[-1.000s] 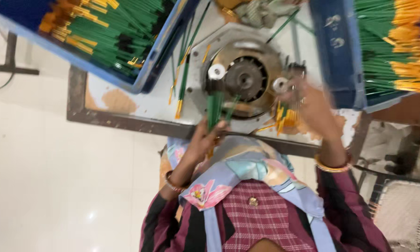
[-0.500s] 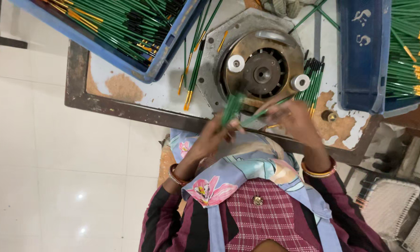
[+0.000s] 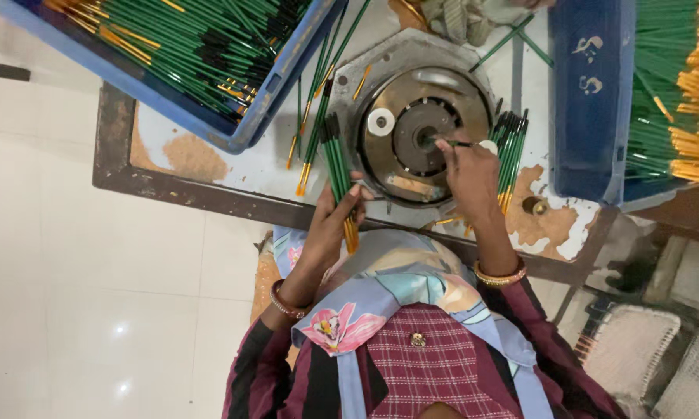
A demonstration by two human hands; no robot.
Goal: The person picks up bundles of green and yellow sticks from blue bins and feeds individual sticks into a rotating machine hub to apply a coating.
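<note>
a bunch of green brushes (image 3: 338,167) is clamped in the left hand (image 3: 332,221) beside the round machine (image 3: 424,133); 1 brush (image 3: 459,143) is pinched in the right hand (image 3: 472,174) at its hub. both blue crates (image 3: 590,101) look well stocked, so much seems left.

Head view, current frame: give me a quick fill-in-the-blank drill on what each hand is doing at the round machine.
1. The left hand grips a bundle of thin ____ sticks with orange tips.
2. The right hand pushes a single stick into the centre of the round ____ machine disc.
3. More green sticks fill the rectangular ____ plastic crate at the upper left.

Missing words: green; metal; blue
</note>
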